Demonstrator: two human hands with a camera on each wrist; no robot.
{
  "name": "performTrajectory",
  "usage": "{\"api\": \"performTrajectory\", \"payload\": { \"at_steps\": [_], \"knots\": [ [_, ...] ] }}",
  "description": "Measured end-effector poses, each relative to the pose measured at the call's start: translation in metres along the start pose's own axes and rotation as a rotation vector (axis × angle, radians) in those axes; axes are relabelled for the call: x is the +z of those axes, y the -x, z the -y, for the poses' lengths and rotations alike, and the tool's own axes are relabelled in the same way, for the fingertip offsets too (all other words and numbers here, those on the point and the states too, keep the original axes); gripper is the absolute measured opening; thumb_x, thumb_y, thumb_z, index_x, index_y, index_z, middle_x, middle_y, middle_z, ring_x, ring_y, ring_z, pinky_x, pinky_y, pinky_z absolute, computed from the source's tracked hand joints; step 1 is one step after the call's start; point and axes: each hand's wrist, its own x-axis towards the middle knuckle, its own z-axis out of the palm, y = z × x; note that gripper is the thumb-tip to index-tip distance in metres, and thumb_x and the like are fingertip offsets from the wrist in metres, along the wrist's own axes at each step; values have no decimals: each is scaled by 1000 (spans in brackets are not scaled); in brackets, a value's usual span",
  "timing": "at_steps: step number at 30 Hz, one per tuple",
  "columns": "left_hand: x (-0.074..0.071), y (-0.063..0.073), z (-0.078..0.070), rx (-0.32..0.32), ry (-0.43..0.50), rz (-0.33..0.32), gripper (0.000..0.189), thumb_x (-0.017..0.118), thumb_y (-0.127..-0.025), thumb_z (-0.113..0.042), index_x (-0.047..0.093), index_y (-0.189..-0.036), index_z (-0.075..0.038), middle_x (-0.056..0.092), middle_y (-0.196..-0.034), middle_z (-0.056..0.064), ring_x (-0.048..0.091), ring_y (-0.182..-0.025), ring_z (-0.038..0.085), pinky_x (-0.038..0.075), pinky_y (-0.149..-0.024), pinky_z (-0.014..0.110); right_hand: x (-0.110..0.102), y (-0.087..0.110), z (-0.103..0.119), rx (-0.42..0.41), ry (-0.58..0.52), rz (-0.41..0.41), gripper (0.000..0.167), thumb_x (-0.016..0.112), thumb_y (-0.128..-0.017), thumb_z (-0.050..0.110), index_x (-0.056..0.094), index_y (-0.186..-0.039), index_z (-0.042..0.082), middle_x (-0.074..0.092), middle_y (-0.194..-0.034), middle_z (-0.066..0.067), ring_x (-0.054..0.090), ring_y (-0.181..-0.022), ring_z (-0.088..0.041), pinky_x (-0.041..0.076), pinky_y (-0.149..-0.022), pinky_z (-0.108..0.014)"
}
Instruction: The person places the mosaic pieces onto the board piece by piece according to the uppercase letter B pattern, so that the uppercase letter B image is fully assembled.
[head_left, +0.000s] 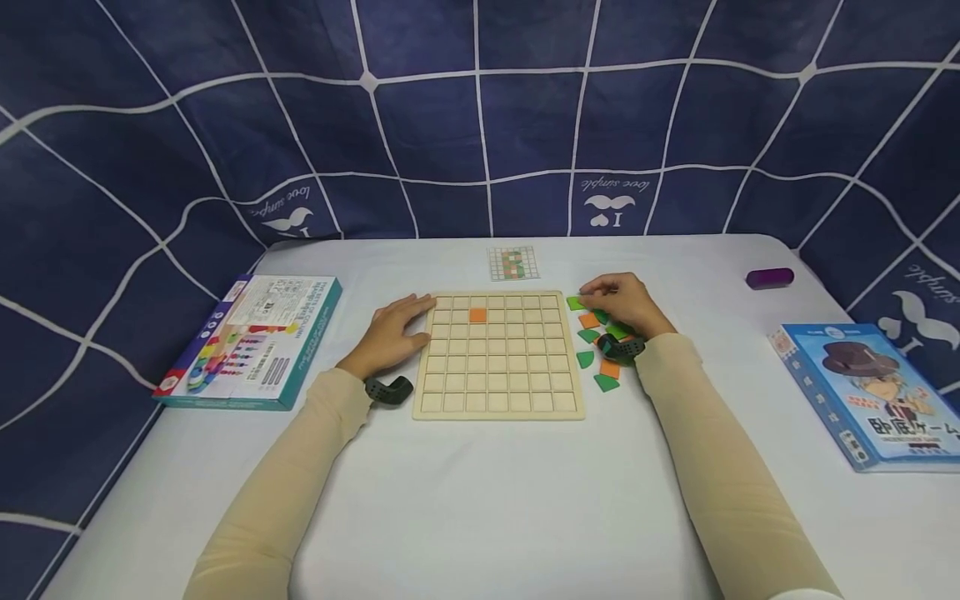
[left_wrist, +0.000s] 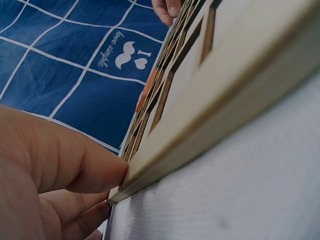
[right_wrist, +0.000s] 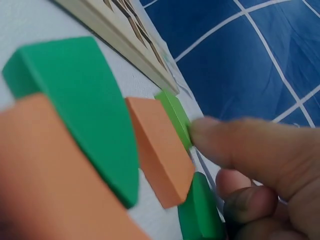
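My left hand [head_left: 392,335] rests against the left edge of a wooden grid board [head_left: 497,412], its fingers extended toward the far corner and the thumb [left_wrist: 97,167] touching the rim. One orange square tile [head_left: 477,316] lies in a cell near the board's far side. To the board's right, my right hand [head_left: 626,302] reaches over loose tiles with curled fingers. Its fingertips pinch a light green tile [right_wrist: 175,115] by one end; the far side of this grip is hidden. Beside that tile lie an orange tile [right_wrist: 160,145] and a dark green tile [right_wrist: 200,210].
Beyond the board lies a pattern card [head_left: 513,263]. A toy box [head_left: 247,342] sits at the left, a blue game box [head_left: 873,396] at the right, and a purple case [head_left: 770,278] behind it. Several green and orange tiles [head_left: 585,359] lie along the board's right edge.
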Motion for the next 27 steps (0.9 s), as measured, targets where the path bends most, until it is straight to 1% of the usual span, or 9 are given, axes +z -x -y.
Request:
{"api": "performTrajectory", "payload": {
  "at_steps": [3,6,7,10,12,15,21,27],
  "knots": [
    [0,0,0,-2,3,2,68,63,-99,-19,47,-163,-3,42,-171,13,27,-163,36,13,-132,56,0,0,0,25,-2,-15,30,69,-106,19,76,-125,-3,65,-89,-1,55,-75,-13,46,-66,-22],
    [0,1,0,1,0,1,68,63,-99,-19,47,-163,-3,42,-171,13,27,-163,36,13,-132,56,-2,0,-1,25,-11,11,30,65,-106,15,75,-128,-3,67,-94,-5,54,-69,-11,47,-58,-20],
    [0,1,0,3,-2,0,68,63,-99,-18,47,-163,-3,42,-171,13,27,-163,36,13,-132,56,-3,0,-1,23,-19,24,31,64,-105,12,74,-129,-4,67,-98,-6,54,-70,-11,48,-57,-20],
    [0,1,0,5,-3,-4,68,63,-98,-17,47,-163,-3,42,-171,13,27,-163,36,13,-131,57,-5,1,0,4,-30,70,36,68,-100,6,72,-133,-6,66,-102,-6,55,-79,-12,50,-59,-21],
    [0,1,0,2,-3,-3,68,63,-99,-17,47,-163,-3,41,-171,13,27,-163,36,13,-131,57,-6,2,1,-7,-29,92,39,72,-97,6,71,-134,-7,64,-100,-5,55,-83,-13,50,-60,-21],
    [0,0,-1,-5,-7,1,68,63,-99,-17,46,-163,-3,41,-172,13,26,-163,36,13,-132,56,-6,1,2,-20,-12,105,39,74,-96,5,71,-133,-7,60,-95,-3,55,-84,-14,51,-61,-21],
    [-1,1,-3,-17,-11,8,69,62,-99,-18,45,-164,-4,40,-172,12,25,-164,34,12,-132,55,-6,1,2,-22,8,97,37,77,-97,7,72,-130,-8,61,-93,-2,55,-79,-12,50,-60,-20],
    [-2,2,-4,-11,-11,3,68,62,-99,-16,45,-164,-2,40,-172,14,25,-164,36,12,-132,57,-7,1,3,-8,-42,74,38,80,-97,12,72,-128,-8,61,-91,-1,52,-62,-8,48,-56,-20]
  ]
}}
